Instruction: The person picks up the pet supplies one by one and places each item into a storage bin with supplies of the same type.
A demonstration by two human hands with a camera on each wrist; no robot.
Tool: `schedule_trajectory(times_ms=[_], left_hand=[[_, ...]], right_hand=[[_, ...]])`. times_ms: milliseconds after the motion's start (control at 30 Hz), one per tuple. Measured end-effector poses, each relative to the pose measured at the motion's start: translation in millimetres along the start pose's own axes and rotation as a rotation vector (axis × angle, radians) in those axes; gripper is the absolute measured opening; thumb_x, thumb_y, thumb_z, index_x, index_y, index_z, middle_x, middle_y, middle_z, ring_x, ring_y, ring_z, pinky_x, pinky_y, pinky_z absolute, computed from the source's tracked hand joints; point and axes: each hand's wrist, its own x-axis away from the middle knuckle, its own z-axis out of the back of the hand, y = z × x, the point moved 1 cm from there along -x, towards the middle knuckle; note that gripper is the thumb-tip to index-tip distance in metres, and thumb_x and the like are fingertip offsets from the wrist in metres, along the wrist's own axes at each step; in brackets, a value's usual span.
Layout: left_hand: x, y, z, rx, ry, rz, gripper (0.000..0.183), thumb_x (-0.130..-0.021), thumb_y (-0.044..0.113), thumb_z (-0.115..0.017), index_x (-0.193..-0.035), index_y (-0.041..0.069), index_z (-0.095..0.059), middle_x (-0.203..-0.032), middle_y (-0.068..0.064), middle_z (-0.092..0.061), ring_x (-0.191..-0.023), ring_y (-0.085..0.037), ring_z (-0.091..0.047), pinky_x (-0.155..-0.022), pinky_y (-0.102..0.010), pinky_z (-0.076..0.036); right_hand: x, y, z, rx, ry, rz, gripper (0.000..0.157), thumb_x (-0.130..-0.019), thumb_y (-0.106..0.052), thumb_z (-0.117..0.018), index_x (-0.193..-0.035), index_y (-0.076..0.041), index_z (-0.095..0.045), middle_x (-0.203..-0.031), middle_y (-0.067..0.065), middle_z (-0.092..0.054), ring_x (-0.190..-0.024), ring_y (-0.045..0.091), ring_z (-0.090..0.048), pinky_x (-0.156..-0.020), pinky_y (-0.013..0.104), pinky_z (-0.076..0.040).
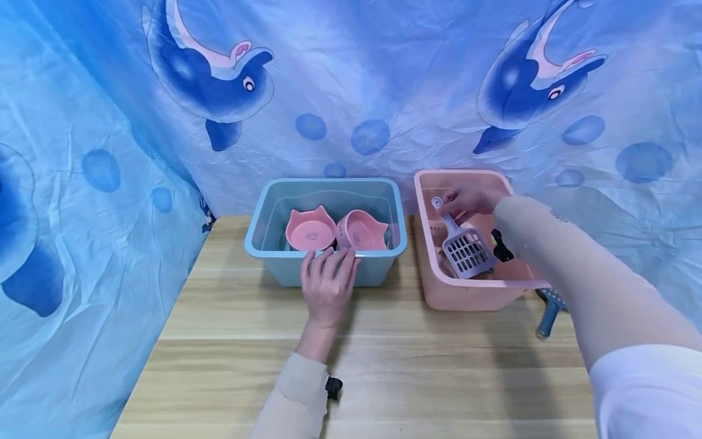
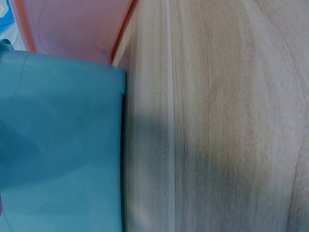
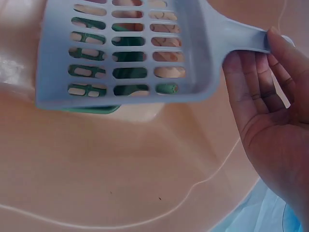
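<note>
My right hand (image 1: 471,201) pinches the handle of a pale lavender slotted cat litter scoop (image 1: 467,251) inside a pink bin (image 1: 439,286). In the right wrist view the scoop (image 3: 198,53) hangs above the bin floor, and a green slotted item (image 3: 104,110) shows through and below its slots. My left hand (image 1: 327,286) rests its fingers on the front rim of a blue-grey bin (image 1: 274,259). Two pink cat-eared bowls (image 1: 311,235) (image 1: 364,231) lie in that bin, the right one tilted. The blue-grey bin's wall (image 2: 58,145) fills the left of the left wrist view.
A dark blue scoop-like tool (image 1: 548,314) lies on the wooden table (image 1: 406,378), right of the pink bin and partly hidden by my right arm. Blue dolphin-print cloth (image 1: 356,79) hangs behind and at the sides. The two bins stand side by side.
</note>
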Motion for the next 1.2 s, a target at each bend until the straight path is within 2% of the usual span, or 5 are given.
schedule_trajectory(times_ms=[400,567,733,933,1200], left_hand=[[-4.3,5.7,-3.2,0.012,-0.017,-0.001,0.025,-0.099,0.031,-0.079,-0.118,0.015,-0.082,-0.112,-0.006,-0.079,-0.111,-0.030,-0.070,-0.105,-0.056,-0.055],[-3.6,6.3,-3.6,0.015,-0.032,0.006,0.025,-0.101,0.032,-0.076,-0.118,0.015,-0.081,-0.112,-0.006,-0.078,-0.112,-0.030,-0.070,-0.107,-0.055,-0.054],[-2.4,6.0,-3.6,0.023,-0.027,0.003,0.025,-0.102,0.032,-0.076,-0.118,0.014,-0.082,-0.113,-0.007,-0.078,-0.111,-0.032,-0.071,-0.103,-0.057,-0.055],[-0.3,3.7,-2.4,0.028,-0.019,0.008,0.026,-0.104,0.033,-0.072,-0.120,0.014,-0.081,-0.112,-0.007,-0.078,-0.111,-0.032,-0.071,-0.104,-0.057,-0.055],[1.1,0.0,1.1,0.027,-0.026,0.023,0.026,-0.106,0.032,-0.070,-0.121,0.014,-0.081,-0.114,-0.007,-0.078,-0.111,-0.033,-0.071,-0.106,-0.057,-0.053]], right_hand=[[23,5,3.5,0.036,-0.027,-0.060,0.048,-0.108,-0.020,-0.060,-0.143,0.012,-0.049,-0.117,0.019,-0.068,-0.104,0.033,-0.071,-0.098,0.054,-0.060],[34,8,18.2,0.073,-0.028,-0.063,0.069,-0.110,-0.027,-0.059,-0.156,0.016,-0.033,-0.139,0.033,-0.059,-0.126,0.048,-0.062,-0.099,0.054,-0.060],[54,6,38.0,0.185,-0.077,-0.045,0.074,-0.108,-0.035,-0.063,-0.155,0.016,-0.035,-0.143,0.035,-0.059,-0.127,0.047,-0.063,-0.096,0.050,-0.062],[99,-2,57.9,0.328,0.040,-0.010,0.074,-0.107,-0.042,-0.066,-0.153,0.012,-0.045,-0.139,0.034,-0.062,-0.121,0.045,-0.067,-0.093,0.052,-0.063],[157,23,68.5,0.333,0.219,0.014,0.065,-0.110,-0.040,-0.061,-0.151,0.009,-0.049,-0.140,0.034,-0.061,-0.121,0.046,-0.067,-0.090,0.051,-0.064]])
